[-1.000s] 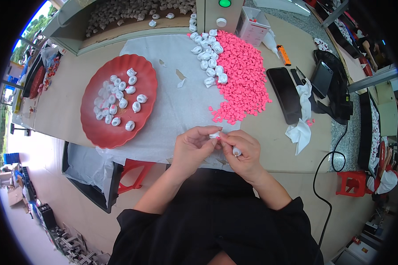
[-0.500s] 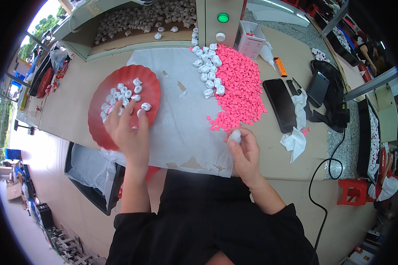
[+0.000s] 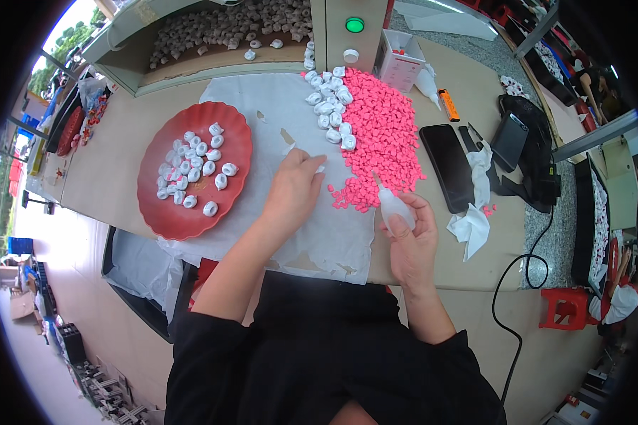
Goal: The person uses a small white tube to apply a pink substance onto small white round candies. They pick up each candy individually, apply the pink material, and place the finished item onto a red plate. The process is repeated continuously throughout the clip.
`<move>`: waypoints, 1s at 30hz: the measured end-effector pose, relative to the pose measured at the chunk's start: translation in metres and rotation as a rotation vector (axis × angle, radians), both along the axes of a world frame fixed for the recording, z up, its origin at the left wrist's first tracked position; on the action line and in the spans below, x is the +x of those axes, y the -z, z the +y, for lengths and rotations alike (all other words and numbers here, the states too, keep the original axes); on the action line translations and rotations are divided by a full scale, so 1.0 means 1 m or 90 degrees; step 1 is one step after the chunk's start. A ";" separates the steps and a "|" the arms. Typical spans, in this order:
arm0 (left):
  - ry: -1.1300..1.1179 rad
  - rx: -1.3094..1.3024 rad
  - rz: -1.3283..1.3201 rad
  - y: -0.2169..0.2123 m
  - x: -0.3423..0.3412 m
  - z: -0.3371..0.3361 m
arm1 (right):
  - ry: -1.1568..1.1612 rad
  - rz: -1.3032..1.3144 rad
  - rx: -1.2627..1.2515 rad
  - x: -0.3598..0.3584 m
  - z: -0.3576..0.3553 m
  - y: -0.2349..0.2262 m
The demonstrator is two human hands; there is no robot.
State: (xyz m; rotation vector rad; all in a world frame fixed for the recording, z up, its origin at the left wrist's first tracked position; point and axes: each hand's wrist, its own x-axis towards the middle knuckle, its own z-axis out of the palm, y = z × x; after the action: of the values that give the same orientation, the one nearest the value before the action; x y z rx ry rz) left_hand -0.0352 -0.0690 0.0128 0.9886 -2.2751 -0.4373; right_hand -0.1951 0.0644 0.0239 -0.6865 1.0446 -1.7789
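Now the small translucent squeeze bottle (image 3: 392,205) sits in the right hand (image 3: 411,237), just right of centre in the frame, its thin nozzle pointing up-left toward the lower edge of the pink heap (image 3: 376,138); the fingers are closed round its body. Half a second ago this hand held only a small white bit, so the bottle is newly taken up and, by my judgement, a fresh round of gluing is starting.

The left hand (image 3: 294,191) has come back from the red plate (image 3: 227,134), where it lay over the finished white pieces (image 3: 195,170) a moment earlier. It now rests at centre on the white paper sheet (image 3: 333,241), fingertips (image 3: 317,164) curled near a small white piece at the heap's left edge; whether they grip it I cannot tell.

More white caps (image 3: 329,106) line the heap's left side toward the top of the frame. Right of the heap on the desk (image 3: 113,152) lie a black phone (image 3: 446,166), a crumpled white tissue (image 3: 471,227) and an orange lighter (image 3: 446,105). A green lamp (image 3: 354,25) glows at top centre.
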 end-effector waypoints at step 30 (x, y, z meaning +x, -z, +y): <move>0.076 0.614 0.575 0.004 0.004 0.079 | 0.065 0.474 -0.200 0.004 0.008 0.013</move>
State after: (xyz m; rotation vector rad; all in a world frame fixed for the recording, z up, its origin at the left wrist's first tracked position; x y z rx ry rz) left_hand -0.0315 0.0104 0.0087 0.7870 -1.2394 -1.7223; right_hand -0.1910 0.0721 0.0105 -1.5951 1.2958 -1.8285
